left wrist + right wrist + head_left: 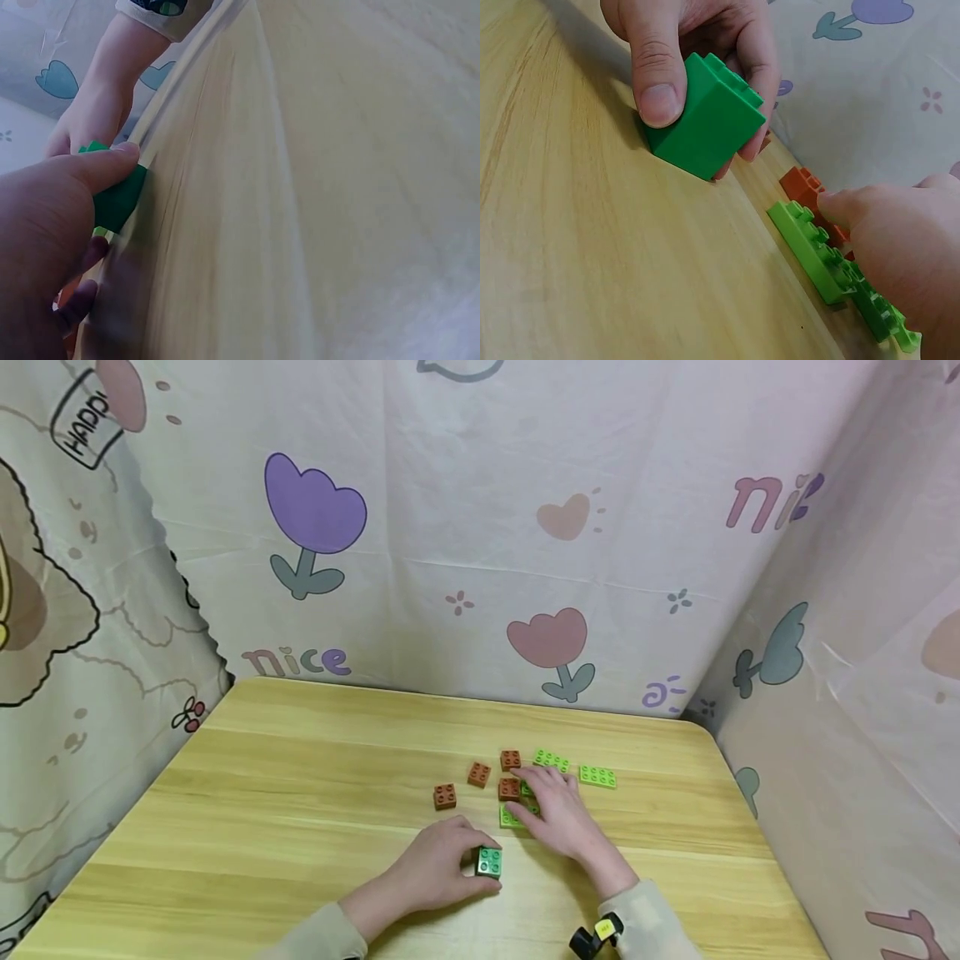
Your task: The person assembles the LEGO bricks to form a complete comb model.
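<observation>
In the head view my left hand [438, 866] pinches a dark green brick [490, 862] with four-stud top between thumb and fingers, near the table's middle. The right wrist view shows this brick [709, 120] from the side, studs up. My right hand [561, 810] reaches over a loose group of bricks, thumb and forefinger spread apart. Between them lie a brown brick [509, 789] and a green brick [527, 789], the latter partly covered by the hand. Beside the thumb is a light green brick [512, 817]. Whether the right fingertips touch any brick is hidden.
Three more brown bricks lie left of and behind the right hand: one [445, 796], a second [479, 774] and a third [511, 760]. Two light green bricks [551, 760] [597, 777] lie beyond it. A patterned cloth [450, 527] hangs behind the wooden table [262, 793].
</observation>
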The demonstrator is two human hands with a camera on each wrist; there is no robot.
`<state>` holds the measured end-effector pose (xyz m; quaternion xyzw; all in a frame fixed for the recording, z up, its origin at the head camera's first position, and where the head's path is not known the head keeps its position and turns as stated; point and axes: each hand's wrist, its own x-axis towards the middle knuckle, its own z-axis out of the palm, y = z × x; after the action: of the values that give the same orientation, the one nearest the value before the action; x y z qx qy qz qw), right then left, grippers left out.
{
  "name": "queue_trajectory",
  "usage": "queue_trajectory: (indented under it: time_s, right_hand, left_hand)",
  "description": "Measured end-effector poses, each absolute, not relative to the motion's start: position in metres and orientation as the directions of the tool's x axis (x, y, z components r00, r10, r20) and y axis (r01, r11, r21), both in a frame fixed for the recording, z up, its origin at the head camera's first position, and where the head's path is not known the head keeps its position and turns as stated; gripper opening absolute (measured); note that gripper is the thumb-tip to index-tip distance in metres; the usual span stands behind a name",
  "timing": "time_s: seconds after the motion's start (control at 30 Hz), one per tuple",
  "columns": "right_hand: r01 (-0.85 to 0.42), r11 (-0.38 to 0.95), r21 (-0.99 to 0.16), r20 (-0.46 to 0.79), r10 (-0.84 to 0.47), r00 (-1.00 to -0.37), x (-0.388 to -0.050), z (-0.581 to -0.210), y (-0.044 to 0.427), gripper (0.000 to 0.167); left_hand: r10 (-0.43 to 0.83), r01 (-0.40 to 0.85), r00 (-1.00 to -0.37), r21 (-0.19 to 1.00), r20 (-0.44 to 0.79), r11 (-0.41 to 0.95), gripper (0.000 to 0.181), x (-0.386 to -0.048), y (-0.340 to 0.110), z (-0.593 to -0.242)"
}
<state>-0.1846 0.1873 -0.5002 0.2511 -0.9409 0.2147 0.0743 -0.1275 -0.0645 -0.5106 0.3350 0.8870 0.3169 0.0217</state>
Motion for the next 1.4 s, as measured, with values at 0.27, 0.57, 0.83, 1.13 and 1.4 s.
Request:
queue_trajectory:
  time_s: [0.27,0.57,0.83,1.13,1.4]
  right_hand:
    - [-0.499,0.786,-0.366,0.254,-0.432,-0.866,-0.190,-0.503,0.184,0.056]
    - [-0.484,0.776,-0.404,0.239,-0.421,-0.875,-0.194,-0.505,0.180,0.050]
    - [-0.455,0.769,-0.449,0.187,-0.417,-0.890,-0.198,-0.504,0.177,0.045]
    - [-0.444,0.751,-0.489,0.169,-0.418,-0.893,-0.201,-0.507,0.179,0.043]
    - [-0.466,0.702,-0.539,0.191,-0.437,-0.879,-0.201,-0.503,0.179,0.048]
  left_hand:
    - [0.553,0.462,-0.823,0.720,0.131,0.517,0.038,-0.130,-0.063,-0.518]
    - [0.506,0.399,-0.855,0.769,0.115,0.499,0.043,-0.129,-0.061,-0.523]
    - [0.493,0.405,-0.861,0.757,0.126,0.513,0.041,-0.129,-0.062,-0.528]
    - [0.489,0.414,-0.861,0.752,0.140,0.513,0.040,-0.127,-0.063,-0.527]
    - [0.488,0.421,-0.860,0.747,0.150,0.514,0.040,-0.126,-0.063,-0.527]
